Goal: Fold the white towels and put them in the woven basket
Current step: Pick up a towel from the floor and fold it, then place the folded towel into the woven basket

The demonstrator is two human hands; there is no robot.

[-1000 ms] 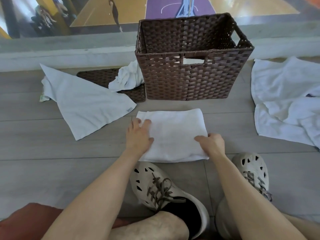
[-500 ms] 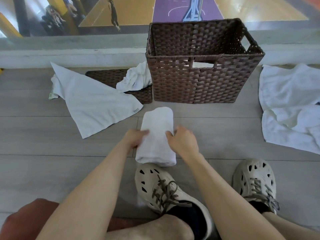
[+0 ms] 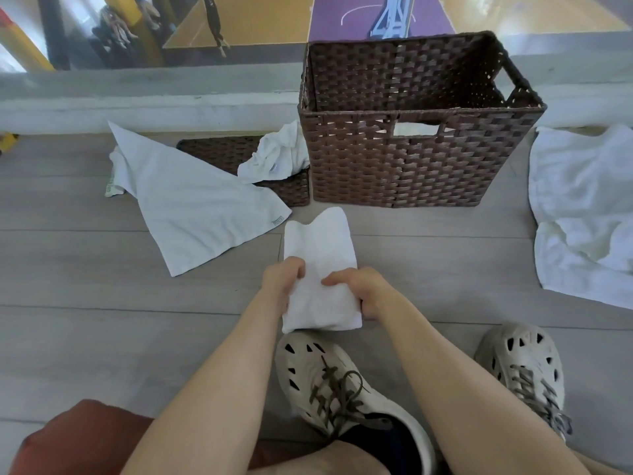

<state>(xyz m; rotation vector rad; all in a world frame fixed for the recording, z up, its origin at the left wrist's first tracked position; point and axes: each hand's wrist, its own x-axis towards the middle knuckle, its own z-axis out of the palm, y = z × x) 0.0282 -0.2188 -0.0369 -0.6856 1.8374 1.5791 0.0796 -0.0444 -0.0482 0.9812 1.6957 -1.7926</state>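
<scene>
A narrow folded white terry towel (image 3: 320,269) is held in front of the person, its long axis pointing away toward a tall rectangular dark brown woven basket (image 3: 411,159). The towel's cloth looks soft and slightly creased, and its far end shows two uneven rounded corners where the layers do not line up. The basket has a coarse checkered weave, straight walls and a slot handle cut in its near wall, through which something white shows inside. It stands on a pale grey wood-grain plank floor (image 3: 85,320), just beyond the towel's far end.

The left hand (image 3: 282,286) grips the towel's left edge, fingers curled closed around it. The right hand (image 3: 363,291) clamps the right edge, thumb lying on top of the cloth and fingers wrapped under; whether the towel's near end touches the floor cannot be told.

Left of the basket lies a flat dark woven lid (image 3: 236,159), with a crumpled white cloth (image 3: 277,154) bunched on its right end against the basket's wall. A flat white towel spread in a triangular shape (image 3: 191,204) overlaps the lid's near corner. To the right, well apart, rumpled white towels (image 3: 585,214) lie in a loose heap. Two beige perforated foam shoes with brown laces (image 3: 335,382) sit below the hands.
</scene>
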